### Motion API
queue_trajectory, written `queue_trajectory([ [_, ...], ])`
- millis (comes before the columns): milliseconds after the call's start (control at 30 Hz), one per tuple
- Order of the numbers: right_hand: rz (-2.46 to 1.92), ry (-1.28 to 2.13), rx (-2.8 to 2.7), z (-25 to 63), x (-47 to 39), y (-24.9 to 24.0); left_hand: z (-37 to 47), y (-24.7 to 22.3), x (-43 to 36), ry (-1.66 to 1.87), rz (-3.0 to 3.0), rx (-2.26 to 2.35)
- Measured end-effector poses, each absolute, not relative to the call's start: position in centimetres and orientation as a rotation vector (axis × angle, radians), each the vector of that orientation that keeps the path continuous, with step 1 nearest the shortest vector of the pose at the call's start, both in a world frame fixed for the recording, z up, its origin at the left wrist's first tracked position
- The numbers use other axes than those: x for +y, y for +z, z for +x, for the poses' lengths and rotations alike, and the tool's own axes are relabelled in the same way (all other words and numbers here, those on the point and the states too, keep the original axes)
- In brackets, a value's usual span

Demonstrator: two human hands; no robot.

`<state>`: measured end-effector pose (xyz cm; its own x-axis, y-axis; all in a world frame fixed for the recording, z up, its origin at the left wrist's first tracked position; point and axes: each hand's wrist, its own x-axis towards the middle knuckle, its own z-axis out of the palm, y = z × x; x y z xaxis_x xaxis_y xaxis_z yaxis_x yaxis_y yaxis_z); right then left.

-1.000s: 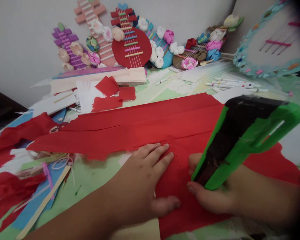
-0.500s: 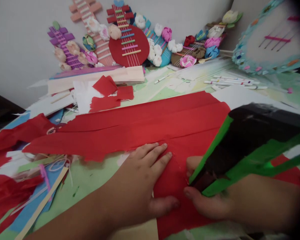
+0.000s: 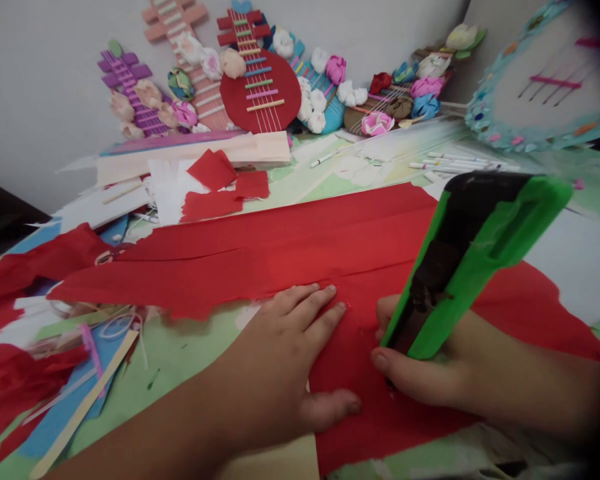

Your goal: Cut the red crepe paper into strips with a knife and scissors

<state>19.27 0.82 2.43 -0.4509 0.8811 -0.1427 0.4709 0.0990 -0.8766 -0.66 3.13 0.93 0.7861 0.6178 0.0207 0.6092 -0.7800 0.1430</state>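
Observation:
My left hand (image 3: 300,360) lies flat on a sheet of red crepe-like paper (image 3: 260,247), fingers stretched and thumb spread, holding nothing. To its right, my right hand (image 3: 430,373) is closed round the lower part of a green and black tool (image 3: 460,260). The tool stands tilted, its wide end up and to the right, its low end over the red paper. Its working tip is hidden by my fingers, and I cannot tell its exact kind. Small shiny specks show on the paper between the hands. A cream board edge (image 3: 275,460) shows under my left wrist.
Red scraps (image 3: 213,170) and white paper lie behind the sheet. At left are blue pieces, a thin wooden strip (image 3: 85,400) and red paper. Several decorated lute-like crafts (image 3: 260,93) lean on the wall. Markers (image 3: 460,163) and a round blue-edged craft (image 3: 545,80) are at right.
The green and black tool has swung more upright and narrower in view; its upper end has moved left and up. My right hand has shifted slightly. My left hand stays flat in place.

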Motion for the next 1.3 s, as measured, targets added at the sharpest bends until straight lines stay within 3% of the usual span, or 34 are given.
queue_trajectory([
  [1300,-1.172,1.365,-2.042,19.65,0.62,1.94,-0.87,0.39,3.01,0.174,2.953,0.957],
])
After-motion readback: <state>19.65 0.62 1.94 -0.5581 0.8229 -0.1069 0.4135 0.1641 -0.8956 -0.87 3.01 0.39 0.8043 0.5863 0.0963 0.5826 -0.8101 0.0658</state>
